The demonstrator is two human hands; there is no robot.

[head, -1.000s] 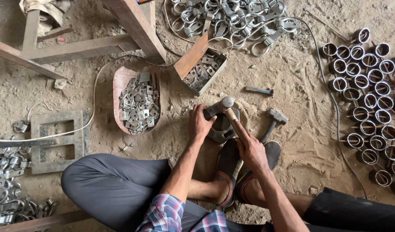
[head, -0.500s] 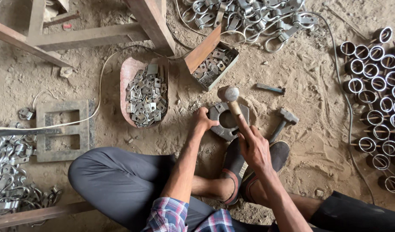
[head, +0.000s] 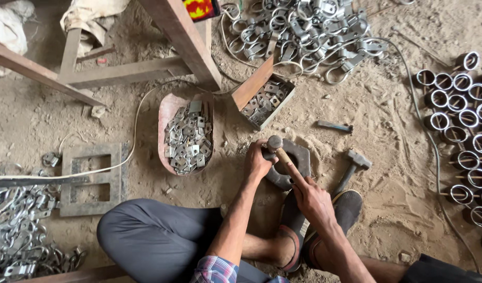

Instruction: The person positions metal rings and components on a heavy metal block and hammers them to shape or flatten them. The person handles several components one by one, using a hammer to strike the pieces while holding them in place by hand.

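Hammer [head: 276, 147]: head over the block [head: 293, 163] on the floor; heavy, stiff; I take it low on the handle.
Right grip [head: 313, 199]: wrapped tight round the handle.
Left grip [head: 258, 161]: closed at the block's edge.

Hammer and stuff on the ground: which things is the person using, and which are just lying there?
In use: hammer in right hand; left hand on the metal block.

Lying about: second hammer, tray of metal plates, metal rings, chisel.

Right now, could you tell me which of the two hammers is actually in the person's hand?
The hammer with the round head, held by its wooden handle in the right hand over the metal block. The other hammer lies untouched on the sand, right of the block.
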